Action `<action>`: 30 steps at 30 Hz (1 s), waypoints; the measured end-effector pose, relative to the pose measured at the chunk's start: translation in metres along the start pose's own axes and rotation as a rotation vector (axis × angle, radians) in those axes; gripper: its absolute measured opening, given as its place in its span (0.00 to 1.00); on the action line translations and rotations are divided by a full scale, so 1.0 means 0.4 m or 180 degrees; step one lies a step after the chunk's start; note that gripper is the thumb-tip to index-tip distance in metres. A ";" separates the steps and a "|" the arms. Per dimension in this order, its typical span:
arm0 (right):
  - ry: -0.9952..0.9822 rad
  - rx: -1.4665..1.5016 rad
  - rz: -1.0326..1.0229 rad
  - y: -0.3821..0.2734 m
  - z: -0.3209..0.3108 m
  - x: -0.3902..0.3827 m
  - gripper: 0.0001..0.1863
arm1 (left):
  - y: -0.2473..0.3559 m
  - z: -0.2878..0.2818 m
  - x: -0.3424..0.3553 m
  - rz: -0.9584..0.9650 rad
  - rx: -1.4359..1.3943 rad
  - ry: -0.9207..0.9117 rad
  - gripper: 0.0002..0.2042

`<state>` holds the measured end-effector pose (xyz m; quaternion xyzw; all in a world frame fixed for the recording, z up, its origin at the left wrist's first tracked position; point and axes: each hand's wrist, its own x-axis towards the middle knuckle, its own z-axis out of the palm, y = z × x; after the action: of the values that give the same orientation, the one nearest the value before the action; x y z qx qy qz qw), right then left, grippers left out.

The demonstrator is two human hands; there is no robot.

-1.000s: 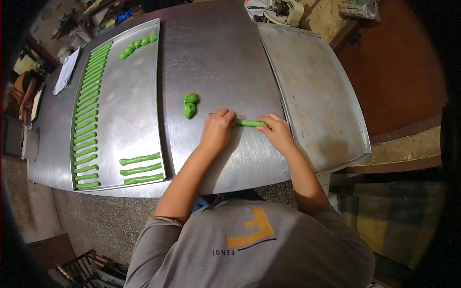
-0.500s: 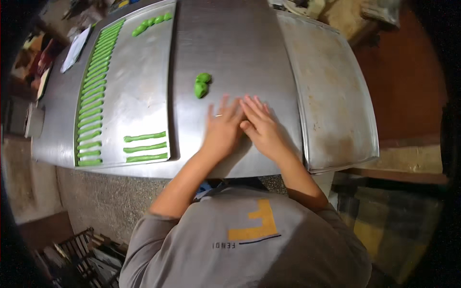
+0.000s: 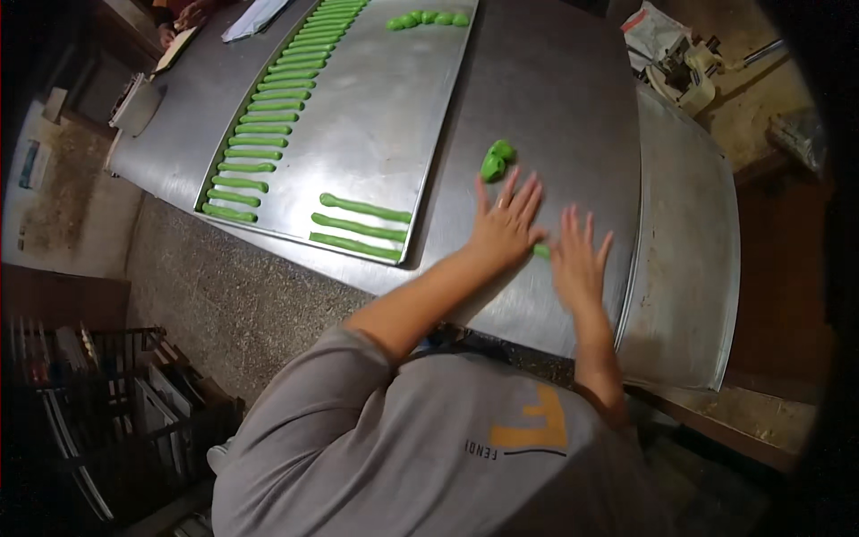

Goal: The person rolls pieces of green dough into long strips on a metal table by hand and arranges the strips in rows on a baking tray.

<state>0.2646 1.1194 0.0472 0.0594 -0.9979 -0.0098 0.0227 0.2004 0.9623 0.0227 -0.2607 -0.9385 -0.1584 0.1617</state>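
My left hand (image 3: 507, 222) lies flat with its fingers spread on the metal table (image 3: 555, 98). Beside it, my right hand (image 3: 580, 261) is also stretched out, fingers apart. A short green dough roll (image 3: 541, 251) shows in the gap between them, the rest of it hidden under the palms. Just beyond my left fingertips sit lumps of green dough (image 3: 495, 163). To the left, a metal tray (image 3: 353, 116) carries a long row of green dough sticks (image 3: 261, 130), several dough balls (image 3: 428, 19) at its far end and three longer strips (image 3: 360, 224) near its front.
Another metal tray (image 3: 684, 242) lies along the table's right side. At the far left are a white container (image 3: 139, 107), a white sheet (image 3: 255, 18) and another person's hand (image 3: 190, 15). A dark rack (image 3: 134, 394) stands on the floor at lower left.
My hands, close together before, have moved apart, uncovering part of the dough roll between them. The view has turned, so the table now appears slanted and shifted right.
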 end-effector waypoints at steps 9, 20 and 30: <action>-0.0266 0.0232 0.0035 0.000 -0.006 -0.113 0.30 | -0.016 -0.046 -0.100 0.0071 0.0294 -0.0100 0.36; 0.0387 0.2009 0.0807 0.044 -0.081 -0.105 0.12 | -0.078 -0.148 -0.116 0.0617 -0.1656 -0.0077 0.08; 0.1021 0.2066 -0.0617 -0.420 -0.165 0.166 0.06 | -0.543 -0.429 -0.190 -0.0526 -0.1895 0.0168 0.04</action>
<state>0.2215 0.9438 0.1123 0.1585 -0.9226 0.3144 0.1578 0.1827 0.6869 0.1009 -0.2152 -0.8643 -0.4458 0.0892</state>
